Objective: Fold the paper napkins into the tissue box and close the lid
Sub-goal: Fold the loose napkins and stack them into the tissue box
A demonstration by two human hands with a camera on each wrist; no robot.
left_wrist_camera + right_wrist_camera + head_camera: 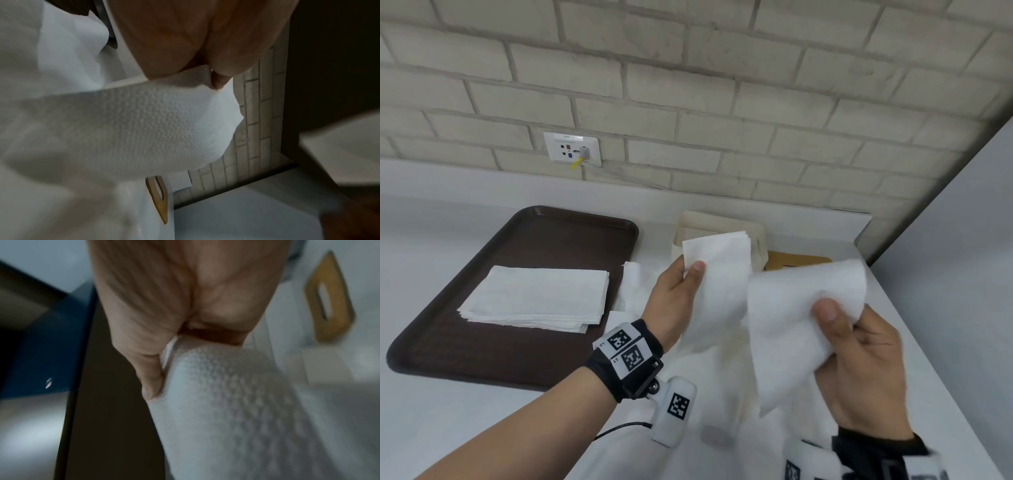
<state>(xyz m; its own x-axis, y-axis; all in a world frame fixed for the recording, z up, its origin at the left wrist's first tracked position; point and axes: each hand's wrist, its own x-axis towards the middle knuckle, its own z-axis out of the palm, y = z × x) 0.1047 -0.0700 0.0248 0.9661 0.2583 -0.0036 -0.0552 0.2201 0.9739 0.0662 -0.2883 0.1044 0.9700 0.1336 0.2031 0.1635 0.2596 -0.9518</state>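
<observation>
A long white embossed paper napkin point(726, 294) hangs in the air between my two hands, above the counter. My left hand point(681, 287) pinches its upper left part with the thumb on top. My right hand point(859, 356) grips its other end point(804, 308), thumb pressed into the paper. Behind the napkin stands the cream tissue box point(756, 236), open at the top and partly hidden. Its wooden lid point(798, 260) with a slot lies flat to the box's right. The wrist views show the napkin point(144, 123) point(236, 402) held in each hand and the lid point(158, 194) point(329, 296).
A dark brown tray point(493, 342) on the left carries a flat stack of folded napkins point(534, 298). More loose white paper point(631, 281) lies between tray and box. The white counter point(448, 428) ends at a brick wall point(722, 85) behind and drops off at the right.
</observation>
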